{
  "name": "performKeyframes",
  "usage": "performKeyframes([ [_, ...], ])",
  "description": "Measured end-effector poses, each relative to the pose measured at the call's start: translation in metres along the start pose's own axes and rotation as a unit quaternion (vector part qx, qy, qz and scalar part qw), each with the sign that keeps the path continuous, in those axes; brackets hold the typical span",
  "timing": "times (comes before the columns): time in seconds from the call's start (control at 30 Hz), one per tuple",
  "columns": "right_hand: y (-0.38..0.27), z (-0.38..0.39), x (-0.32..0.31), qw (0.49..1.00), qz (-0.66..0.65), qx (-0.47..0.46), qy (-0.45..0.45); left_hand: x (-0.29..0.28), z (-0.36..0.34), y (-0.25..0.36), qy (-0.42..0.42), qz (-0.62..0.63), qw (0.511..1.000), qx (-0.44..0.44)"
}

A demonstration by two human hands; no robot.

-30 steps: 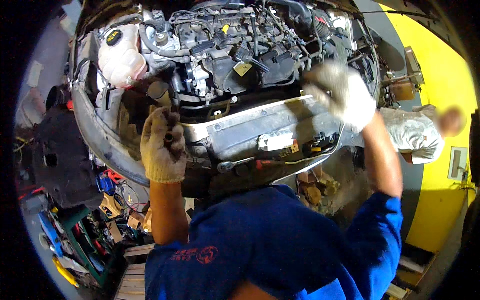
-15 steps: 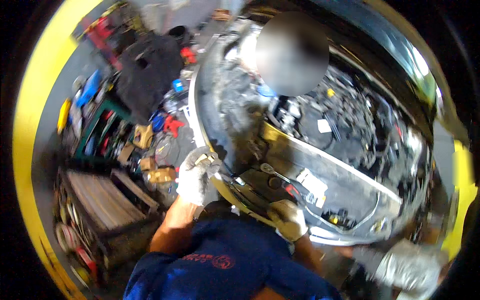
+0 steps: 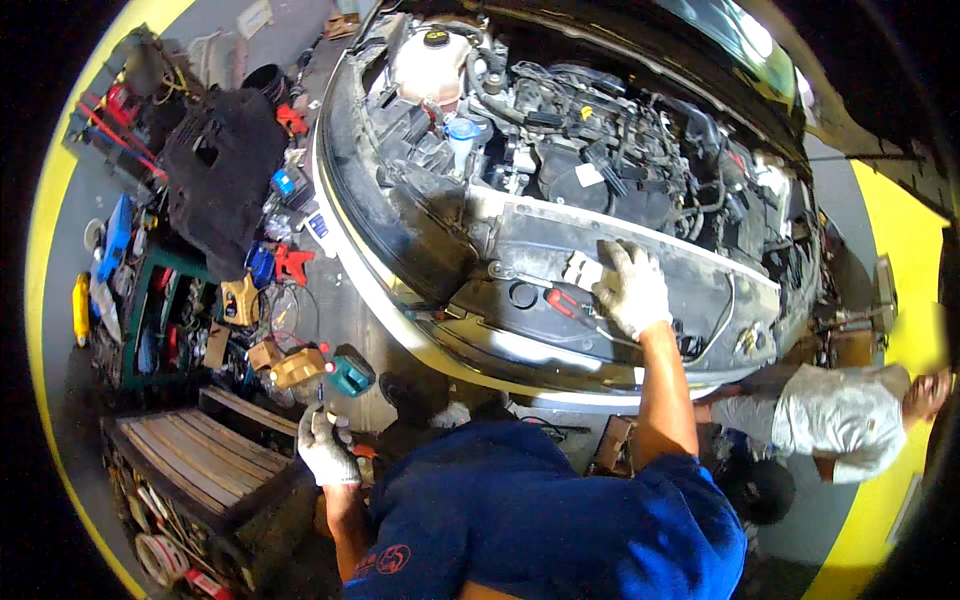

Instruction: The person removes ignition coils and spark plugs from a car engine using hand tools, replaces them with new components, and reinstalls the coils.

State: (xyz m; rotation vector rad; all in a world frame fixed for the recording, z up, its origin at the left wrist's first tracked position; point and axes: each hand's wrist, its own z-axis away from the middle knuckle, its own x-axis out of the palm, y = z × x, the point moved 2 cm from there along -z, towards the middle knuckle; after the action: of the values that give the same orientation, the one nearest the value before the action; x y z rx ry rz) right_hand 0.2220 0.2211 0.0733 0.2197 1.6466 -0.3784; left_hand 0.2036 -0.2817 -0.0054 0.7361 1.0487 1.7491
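Note:
My right hand (image 3: 632, 290), in a whitish work glove, reaches over the front cover (image 3: 545, 235) of a car's engine bay. Its fingers are apart and bent, beside a small white box (image 3: 582, 268) that it partly covers; whether they grip the box is unclear. A red-handled tool (image 3: 562, 302) and a ratchet (image 3: 503, 270) lie on the cover close by. Low on the left is my left hand (image 3: 326, 450), also gloved, its fingers closed around a small dark piece too small to name. It hangs near the slatted wooden bench top.
The engine (image 3: 620, 150), a coolant tank (image 3: 430, 70) and a blue-capped reservoir (image 3: 462, 132) fill the bay. Jugs, including a green one (image 3: 350, 375), stand left of the bumper. A slatted bench (image 3: 195, 450) is near left. A person in grey (image 3: 840, 420) is at the right.
My right hand has moved up from the bumper edge to the white box. My left hand has gone left and down, away from the fender. The view has shifted, bringing the engine bay upward.

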Motion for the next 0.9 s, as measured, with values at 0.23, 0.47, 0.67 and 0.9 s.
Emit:
performKeyframes([
  [0.23,-0.004,-0.003,0.01,0.997,0.068,0.02,-0.036,-0.004,-0.068,0.041,-0.014,0.024,0.998,0.053],
  [0.47,0.003,0.005,0.007,0.998,0.063,-0.019,-0.026,-0.008,-0.071,0.059,-0.008,-0.02,0.991,0.129],
  [0.67,0.029,0.015,0.008,0.995,0.046,-0.09,0.006,0.012,-0.051,0.006,0.019,0.033,0.987,0.153],
  [0.9,0.045,0.013,0.02,0.992,0.05,-0.105,0.044,0.017,-0.01,-0.033,0.006,0.08,0.996,0.038],
])
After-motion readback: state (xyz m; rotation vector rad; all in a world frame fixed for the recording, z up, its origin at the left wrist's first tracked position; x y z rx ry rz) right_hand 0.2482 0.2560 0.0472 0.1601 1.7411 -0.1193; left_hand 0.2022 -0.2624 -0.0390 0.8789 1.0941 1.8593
